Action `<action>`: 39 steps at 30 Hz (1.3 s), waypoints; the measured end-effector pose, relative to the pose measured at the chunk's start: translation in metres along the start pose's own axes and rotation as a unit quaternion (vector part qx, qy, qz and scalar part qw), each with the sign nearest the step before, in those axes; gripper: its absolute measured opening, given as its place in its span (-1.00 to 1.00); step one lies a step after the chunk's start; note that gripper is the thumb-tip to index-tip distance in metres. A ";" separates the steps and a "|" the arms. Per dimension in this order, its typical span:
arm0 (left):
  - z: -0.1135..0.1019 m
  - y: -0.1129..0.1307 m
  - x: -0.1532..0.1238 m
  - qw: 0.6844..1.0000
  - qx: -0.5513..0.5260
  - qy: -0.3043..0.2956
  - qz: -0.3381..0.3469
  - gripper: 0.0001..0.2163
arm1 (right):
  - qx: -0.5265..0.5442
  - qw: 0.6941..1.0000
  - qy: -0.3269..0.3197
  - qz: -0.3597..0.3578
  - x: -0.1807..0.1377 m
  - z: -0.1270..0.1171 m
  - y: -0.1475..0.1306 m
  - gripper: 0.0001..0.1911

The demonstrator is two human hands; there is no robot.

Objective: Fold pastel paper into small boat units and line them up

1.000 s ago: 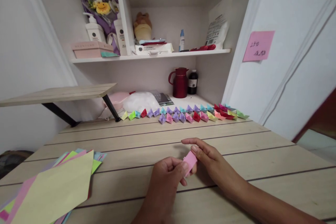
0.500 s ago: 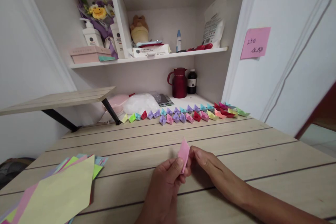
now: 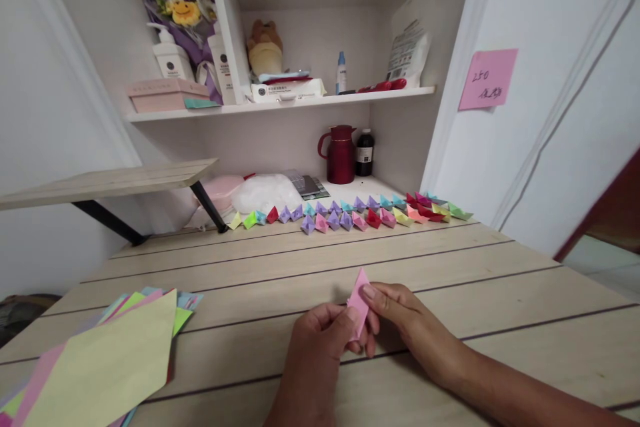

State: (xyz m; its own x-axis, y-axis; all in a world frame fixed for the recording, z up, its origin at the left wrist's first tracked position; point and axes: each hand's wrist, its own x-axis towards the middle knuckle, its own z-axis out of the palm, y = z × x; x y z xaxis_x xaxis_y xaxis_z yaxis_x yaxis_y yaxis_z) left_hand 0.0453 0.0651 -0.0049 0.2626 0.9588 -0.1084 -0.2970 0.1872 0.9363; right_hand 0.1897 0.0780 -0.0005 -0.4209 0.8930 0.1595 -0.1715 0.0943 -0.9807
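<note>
A small folded pink paper point(image 3: 359, 299) stands on edge between both my hands, low over the wooden table point(image 3: 450, 273). My left hand point(image 3: 315, 347) pinches its lower left side with thumb and fingers. From the right, my right hand point(image 3: 400, 313) presses its fingertips against the paper. A double row of finished folded paper boats point(image 3: 350, 213) in several colours lines the table's far edge.
A fanned stack of coloured paper sheets point(image 3: 110, 353) lies at the near left. A raised wooden shelf board point(image 3: 110, 180) juts out at the left. Behind the boats stand a red jug point(image 3: 340, 155), a dark bottle point(image 3: 365, 153) and a white bag point(image 3: 263, 192). A pink sticky note point(image 3: 487, 79) hangs on the wall.
The pink paper has gone from lying flat between my fingers to standing upright on its point. My right fingers have closed in onto it.
</note>
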 end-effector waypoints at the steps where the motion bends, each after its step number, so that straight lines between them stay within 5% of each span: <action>1: -0.001 -0.001 0.000 1.000 -0.001 0.003 0.002 -0.73 | 0.001 1.000 0.000 0.001 0.001 0.000 0.001 -0.41; 10: -0.002 -0.005 -0.002 0.995 0.072 0.068 0.005 -0.72 | -0.168 0.986 0.001 0.002 0.001 -0.005 -0.003 -0.53; 16: 0.003 -0.002 -0.004 1.000 -0.018 0.000 0.010 -0.69 | -0.081 0.996 0.000 0.047 0.002 -0.002 0.005 -0.52; 22: 0.001 -0.004 -0.003 0.996 -0.021 0.084 0.007 -0.75 | -0.170 0.985 -0.012 0.012 0.001 -0.004 0.001 -0.59; 29: 0.001 0.004 -0.004 0.996 -0.086 0.011 -0.003 -0.74 | -0.140 0.990 -0.003 0.025 0.001 -0.004 0.001 -0.55; 39: -0.001 -0.002 -0.002 0.997 -0.066 0.047 0.012 -0.77 | -0.192 0.981 -0.026 0.022 -0.002 -0.006 0.004 -0.71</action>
State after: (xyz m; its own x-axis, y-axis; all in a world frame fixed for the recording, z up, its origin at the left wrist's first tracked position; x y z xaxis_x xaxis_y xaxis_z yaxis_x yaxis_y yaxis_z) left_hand 0.0442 0.0633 -0.0065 0.1687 0.9779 -0.1231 -0.4215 0.1845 0.8879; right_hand 0.1953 0.0795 -0.0049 -0.4663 0.8776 0.1115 0.1927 0.2238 -0.9554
